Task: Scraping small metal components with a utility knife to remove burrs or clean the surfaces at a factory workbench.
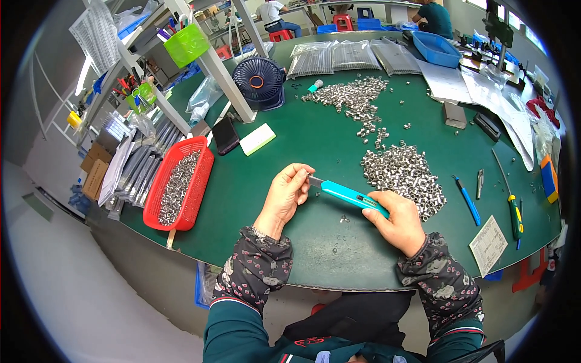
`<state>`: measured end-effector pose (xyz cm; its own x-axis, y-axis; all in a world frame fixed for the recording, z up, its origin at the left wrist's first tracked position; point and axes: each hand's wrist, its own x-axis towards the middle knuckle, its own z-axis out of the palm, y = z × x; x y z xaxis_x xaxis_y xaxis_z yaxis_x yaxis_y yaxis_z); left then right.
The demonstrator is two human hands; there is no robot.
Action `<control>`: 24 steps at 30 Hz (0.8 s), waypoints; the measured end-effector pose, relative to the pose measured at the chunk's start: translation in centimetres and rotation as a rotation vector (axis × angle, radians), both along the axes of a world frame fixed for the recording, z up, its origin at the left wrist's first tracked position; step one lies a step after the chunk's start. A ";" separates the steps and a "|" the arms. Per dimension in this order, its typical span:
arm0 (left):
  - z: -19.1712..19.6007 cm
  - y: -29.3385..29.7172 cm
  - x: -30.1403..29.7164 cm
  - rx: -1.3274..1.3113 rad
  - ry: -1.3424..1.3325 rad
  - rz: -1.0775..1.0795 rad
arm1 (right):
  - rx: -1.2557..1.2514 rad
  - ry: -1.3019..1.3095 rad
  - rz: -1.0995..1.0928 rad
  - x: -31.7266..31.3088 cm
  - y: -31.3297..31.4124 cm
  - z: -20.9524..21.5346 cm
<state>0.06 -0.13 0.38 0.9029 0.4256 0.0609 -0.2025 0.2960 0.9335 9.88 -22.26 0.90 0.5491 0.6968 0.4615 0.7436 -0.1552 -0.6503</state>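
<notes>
Both hands are closed on one tool above the middle of the green desk (290,151). The right hand (396,224) grips the handle end of a turquoise utility knife (351,196), fingers wrapped over it. The left hand (288,192) pinches at the knife's metal blade tip with thumb and fingertips; whether a small part sits between those fingers is too small to tell. The knife lies slanted between the two hands, its tip higher and to the left, held just above the desk.

Just beyond the right hand lies a heap of small silver metal rings (404,175), and a second, looser scatter of rings (354,97) spreads farther back. A few stray rings (344,219) lie on the desk below the knife. To the left, near the desk edge, a red plastic basket (200,187) holds more of the same parts. Behind it rest a dark phone (225,134) and a white block (257,138), with a small black fan (259,80) farther back. To the right lie a blue pen (466,200), a green-handled screwdriver (514,215) and a printed paper slip (488,244).
</notes>
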 end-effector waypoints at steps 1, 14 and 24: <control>0.0 0.0 0.0 0.014 0.009 0.009 | 0.012 0.016 0.006 0.1 0.0 -0.1; -0.3 -0.3 0.0 -0.075 0.114 0.070 | 0.027 -0.261 -0.093 -0.7 -0.1 1.0; 0.0 -0.3 0.0 -0.064 0.134 0.093 | 0.067 -0.194 -0.097 -0.1 -0.1 0.5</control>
